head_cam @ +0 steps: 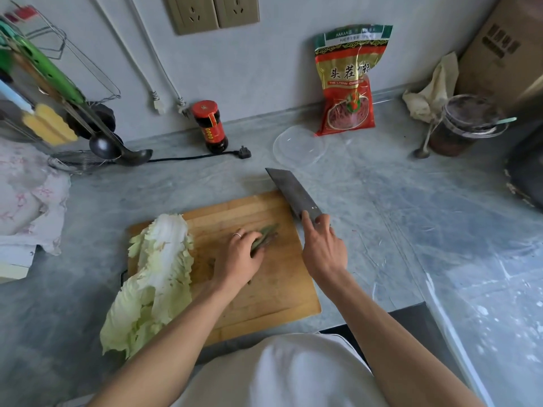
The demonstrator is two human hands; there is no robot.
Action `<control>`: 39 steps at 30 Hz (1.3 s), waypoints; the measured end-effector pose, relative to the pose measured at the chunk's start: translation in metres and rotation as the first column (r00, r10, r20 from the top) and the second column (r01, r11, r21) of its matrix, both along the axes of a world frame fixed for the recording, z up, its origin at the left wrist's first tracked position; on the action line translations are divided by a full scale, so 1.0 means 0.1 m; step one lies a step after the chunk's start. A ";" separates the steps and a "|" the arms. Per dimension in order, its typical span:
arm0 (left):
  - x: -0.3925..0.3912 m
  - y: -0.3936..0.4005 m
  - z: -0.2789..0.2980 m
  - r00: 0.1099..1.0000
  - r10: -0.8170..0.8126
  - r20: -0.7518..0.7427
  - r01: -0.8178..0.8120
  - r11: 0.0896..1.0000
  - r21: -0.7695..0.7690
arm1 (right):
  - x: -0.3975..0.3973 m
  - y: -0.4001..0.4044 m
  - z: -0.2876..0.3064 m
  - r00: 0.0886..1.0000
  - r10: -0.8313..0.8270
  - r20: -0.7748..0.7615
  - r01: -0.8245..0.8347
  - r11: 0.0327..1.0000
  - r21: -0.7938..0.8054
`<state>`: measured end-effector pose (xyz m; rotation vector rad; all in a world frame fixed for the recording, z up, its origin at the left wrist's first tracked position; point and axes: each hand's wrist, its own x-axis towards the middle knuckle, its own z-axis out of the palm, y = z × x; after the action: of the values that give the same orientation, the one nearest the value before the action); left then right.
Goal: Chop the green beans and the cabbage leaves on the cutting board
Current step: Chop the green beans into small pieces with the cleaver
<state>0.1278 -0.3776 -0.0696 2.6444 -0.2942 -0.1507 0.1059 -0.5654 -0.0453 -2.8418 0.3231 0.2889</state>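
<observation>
Pinning a small bundle of thin green beans (pixel 264 237) mid-board on the wooden cutting board (pixel 264 295), the left hand (pixel 239 259) curls over them; they look light, firm and apt to roll. Right hand (pixel 323 248) grips the steel cleaver (pixel 289 192), raised. Pale, floppy cabbage leaves (pixel 155 277) overhang the board's left edge, toward the counter's (pixel 382 215) front.

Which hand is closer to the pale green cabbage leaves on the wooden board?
Left. The left hand sits just right of the pale green cabbage leaves, holding beans; the right hand is farther right, gripping the cleaver.
</observation>
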 end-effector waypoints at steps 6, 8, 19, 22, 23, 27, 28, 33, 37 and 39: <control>-0.04 0.05 0.01 1.000 0.000 -0.002 0.000 1.000 0.013 | -0.01 0.00 -0.11 0.998 0.021 -0.061 -0.013 0.992 0.126; -0.05 0.06 0.02 1.000 0.000 -0.004 0.000 1.000 0.001 | -0.01 -0.05 -0.12 0.996 0.030 -0.088 -0.014 0.985 0.174; 0.05 0.23 -0.04 0.985 0.092 -0.147 -0.114 0.983 -0.144 | 0.11 0.20 -0.07 0.966 0.258 -0.031 -0.238 0.924 0.299; 0.10 0.21 -0.03 0.982 0.095 -0.165 -0.112 0.989 -0.100 | 0.15 0.24 -0.11 0.966 0.255 -0.047 -0.235 0.938 0.256; 0.12 0.22 -0.02 0.982 0.092 -0.162 -0.107 0.990 -0.089 | 0.16 0.24 -0.13 0.968 0.247 -0.039 -0.229 0.939 0.255; 0.16 0.22 -0.02 0.984 0.081 -0.158 -0.093 0.994 -0.065 | 0.16 0.20 -0.13 0.961 0.277 -0.003 -0.263 0.916 0.303; 0.17 0.21 -0.01 0.984 0.080 -0.159 -0.091 0.994 -0.064 | 0.17 0.19 -0.14 0.962 0.273 0.002 -0.260 0.912 0.319; 0.15 0.15 0.01 0.989 -0.012 -0.150 -0.006 0.993 -0.119 | 0.24 0.18 -0.21 0.977 0.213 0.002 -0.204 0.934 0.294; 0.11 0.11 0.00 0.991 -0.094 -0.095 0.094 0.996 -0.004 | 0.33 0.20 -0.22 0.971 0.236 -0.049 -0.215 0.941 0.259; 0.11 0.11 0.00 0.991 -0.115 -0.066 0.119 0.992 0.047 | 0.37 0.19 -0.22 0.956 0.288 -0.048 -0.267 0.929 0.256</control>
<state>0.1385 -0.3669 -0.0695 2.6666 -0.4300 -0.2829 0.1429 -0.5463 -0.0669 -2.6262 -0.0992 0.4719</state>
